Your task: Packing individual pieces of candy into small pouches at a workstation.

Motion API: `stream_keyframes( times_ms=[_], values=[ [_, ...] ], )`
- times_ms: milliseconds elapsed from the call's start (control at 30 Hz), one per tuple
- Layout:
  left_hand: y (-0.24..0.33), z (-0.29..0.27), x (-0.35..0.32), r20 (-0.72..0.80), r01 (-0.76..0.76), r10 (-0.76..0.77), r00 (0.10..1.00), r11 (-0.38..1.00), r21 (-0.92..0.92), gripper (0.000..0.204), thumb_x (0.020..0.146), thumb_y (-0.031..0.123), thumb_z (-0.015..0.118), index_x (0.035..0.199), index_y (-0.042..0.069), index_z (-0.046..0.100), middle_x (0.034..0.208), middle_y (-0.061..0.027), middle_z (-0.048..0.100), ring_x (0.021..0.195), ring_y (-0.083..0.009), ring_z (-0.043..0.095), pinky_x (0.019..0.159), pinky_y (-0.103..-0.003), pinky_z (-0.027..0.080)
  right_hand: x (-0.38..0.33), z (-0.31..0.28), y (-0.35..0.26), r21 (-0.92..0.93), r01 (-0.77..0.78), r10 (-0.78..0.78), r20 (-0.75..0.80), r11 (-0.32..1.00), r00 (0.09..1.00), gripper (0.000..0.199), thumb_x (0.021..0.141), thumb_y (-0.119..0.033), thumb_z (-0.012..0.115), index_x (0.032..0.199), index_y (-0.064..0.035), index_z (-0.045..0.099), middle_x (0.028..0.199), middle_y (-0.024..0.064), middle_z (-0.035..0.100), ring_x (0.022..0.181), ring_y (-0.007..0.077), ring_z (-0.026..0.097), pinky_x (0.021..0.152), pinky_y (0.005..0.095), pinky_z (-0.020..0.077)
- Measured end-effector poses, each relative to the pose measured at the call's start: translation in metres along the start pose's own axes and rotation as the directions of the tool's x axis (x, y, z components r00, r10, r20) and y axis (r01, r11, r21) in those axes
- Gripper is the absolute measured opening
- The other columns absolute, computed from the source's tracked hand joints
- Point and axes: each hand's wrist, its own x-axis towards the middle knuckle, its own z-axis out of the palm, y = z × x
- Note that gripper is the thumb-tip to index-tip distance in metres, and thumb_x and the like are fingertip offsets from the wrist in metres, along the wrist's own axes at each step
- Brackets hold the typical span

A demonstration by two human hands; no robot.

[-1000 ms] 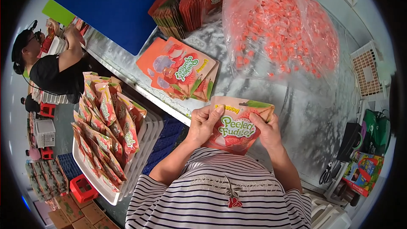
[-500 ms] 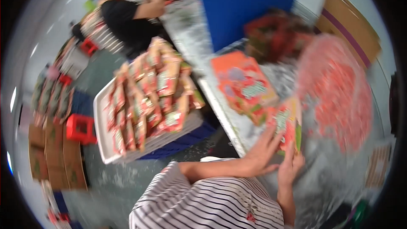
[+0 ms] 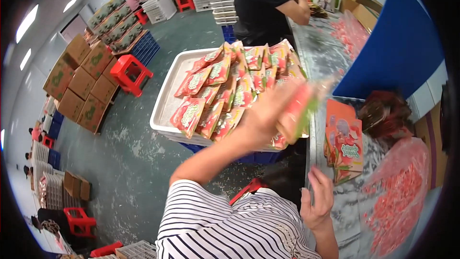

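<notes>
My left hand (image 3: 262,122) is stretched out over the near right corner of a white tray (image 3: 165,110) and grips a filled red and green pouch (image 3: 298,108), blurred by motion. The tray holds several similar filled pouches (image 3: 225,86) lying in overlapping rows. My right hand (image 3: 318,201) is empty with its fingers spread, resting at the edge of the metal table (image 3: 352,211). A stack of flat orange pouches (image 3: 346,144) lies on the table just beyond it.
A clear bag of pink sweets (image 3: 397,201) sits on the table at the right, a blue board (image 3: 393,52) behind it. A person in a black shirt (image 3: 263,5) works beyond the tray. Red stools (image 3: 129,72) and cardboard boxes (image 3: 79,86) stand on the floor to the left.
The pouch was in both hands at the table; now only my left hand has it and has swung left over the tray. My right hand let go. The view turned left.
</notes>
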Motion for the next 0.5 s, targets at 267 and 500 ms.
stream_keyframes(
  times_ms=[267, 500],
  values=[
    [-0.167, -0.128, -0.111, 0.075, 0.297, -0.473, 0.878, 0.662, 0.688, 0.052, 0.081, 0.016, 0.061, 0.132, 0.009, 0.052, 0.136, -0.0227, 0.046, 0.122, -0.0418, 0.047, 0.101, -0.048, 0.04, -0.067, 0.012, 0.049, 0.057, -0.45, 0.452, -0.052, 0.891, 0.89, 0.022, 0.084, 0.006, 0.057, 0.106, 0.0053, 0.062, 0.106, 0.0201, 0.063, 0.09, 0.0305, 0.066, 0.08, 0.0333, 0.0534],
    [-0.158, -0.069, -0.124, -0.096, 0.414, -0.511, 0.854, 0.556, 0.721, 0.059, 0.078, 0.004, 0.053, 0.136, 0.001, 0.044, 0.137, -0.028, 0.043, 0.124, -0.0449, 0.042, 0.106, -0.049, 0.032, -0.159, -0.012, 0.066, 0.163, -0.773, 0.79, -0.166, 0.613, 0.591, 0.018, 0.091, -0.005, 0.058, 0.105, 0.0043, 0.064, 0.091, 0.0141, 0.066, 0.079, 0.0206, 0.068, 0.068, 0.0277, 0.0533]
  ],
)
